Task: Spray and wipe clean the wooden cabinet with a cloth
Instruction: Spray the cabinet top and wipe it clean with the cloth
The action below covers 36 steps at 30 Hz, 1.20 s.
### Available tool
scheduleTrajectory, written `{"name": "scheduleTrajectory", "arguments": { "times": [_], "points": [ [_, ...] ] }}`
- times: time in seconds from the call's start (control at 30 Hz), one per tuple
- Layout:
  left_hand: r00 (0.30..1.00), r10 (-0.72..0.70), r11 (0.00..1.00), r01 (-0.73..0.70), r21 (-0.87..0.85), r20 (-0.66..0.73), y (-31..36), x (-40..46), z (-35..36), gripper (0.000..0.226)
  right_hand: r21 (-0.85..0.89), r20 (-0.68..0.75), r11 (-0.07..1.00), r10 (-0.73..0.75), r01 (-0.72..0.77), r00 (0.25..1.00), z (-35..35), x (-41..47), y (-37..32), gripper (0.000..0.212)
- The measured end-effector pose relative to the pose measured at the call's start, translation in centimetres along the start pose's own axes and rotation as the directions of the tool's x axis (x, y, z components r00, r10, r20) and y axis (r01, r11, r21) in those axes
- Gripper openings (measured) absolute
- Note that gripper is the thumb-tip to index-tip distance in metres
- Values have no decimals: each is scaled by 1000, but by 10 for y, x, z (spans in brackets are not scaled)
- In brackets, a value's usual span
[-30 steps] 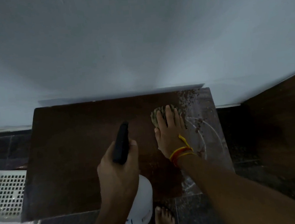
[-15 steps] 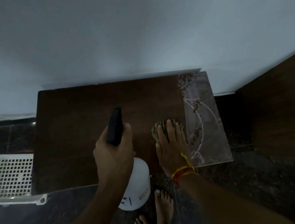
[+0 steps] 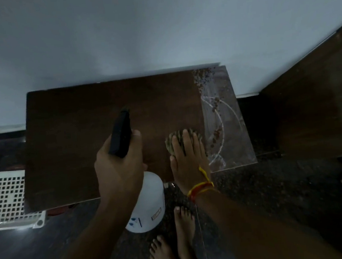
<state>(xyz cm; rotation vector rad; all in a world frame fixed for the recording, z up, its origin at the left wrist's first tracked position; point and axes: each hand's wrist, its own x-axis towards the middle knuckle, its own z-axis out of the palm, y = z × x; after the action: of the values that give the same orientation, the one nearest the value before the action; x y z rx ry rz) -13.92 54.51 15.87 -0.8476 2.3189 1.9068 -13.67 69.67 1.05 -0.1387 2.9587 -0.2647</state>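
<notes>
The dark wooden cabinet top [image 3: 80, 136] stands against the white wall. Its right strip [image 3: 227, 129] looks pale, with specks and white curved smears. My left hand [image 3: 120, 170] grips the black trigger head of a white spray bottle [image 3: 149, 204], held over the cabinet's front edge with the nozzle pointing toward the wall. My right hand [image 3: 188, 158] presses flat with straight fingers on a bunched greenish cloth [image 3: 179, 138], near the front right of the top beside the smeared strip. A red and yellow thread circles that wrist.
A white perforated basket [image 3: 5, 199] sits on the dark floor to the left. Dark wooden furniture [image 3: 311, 106] rises at the right. My bare feet [image 3: 175, 243] stand on the speckled floor just in front of the cabinet.
My right hand has drawn the cloth from the back of the top toward the front edge. The left hand kept the bottle in place. The view has shifted downward.
</notes>
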Motion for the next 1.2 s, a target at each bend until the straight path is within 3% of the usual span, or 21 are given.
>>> {"name": "scheduleTrajectory", "arguments": {
  "times": [0.17,0.43,0.63,0.73,1.03,1.2],
  "points": [
    [1000,17,1000,-17,7,17,0,-9,0,18,-10,-4,1000,-2,2,1000,1,-13,0,55],
    [998,49,999,-49,-3,43,1,-18,-3,12,-53,-54,997,51,-53,997,-4,-21,34,53],
    [997,60,998,-60,-1,43,0,-25,2,29,-81,-62,995,60,-65,996,-4,-25,37,53],
    [997,60,998,-60,0,52,0,-29,6,24,-88,-92,989,112,-121,989,-7,-35,44,54],
    [995,62,998,-62,4,80,-4,-39,22,26,-21,-50,995,98,-99,994,-15,13,54,54],
    [997,53,999,-53,-4,57,0,-37,29,21,-24,-40,996,86,-87,996,-13,-9,58,53]
  ]
}}
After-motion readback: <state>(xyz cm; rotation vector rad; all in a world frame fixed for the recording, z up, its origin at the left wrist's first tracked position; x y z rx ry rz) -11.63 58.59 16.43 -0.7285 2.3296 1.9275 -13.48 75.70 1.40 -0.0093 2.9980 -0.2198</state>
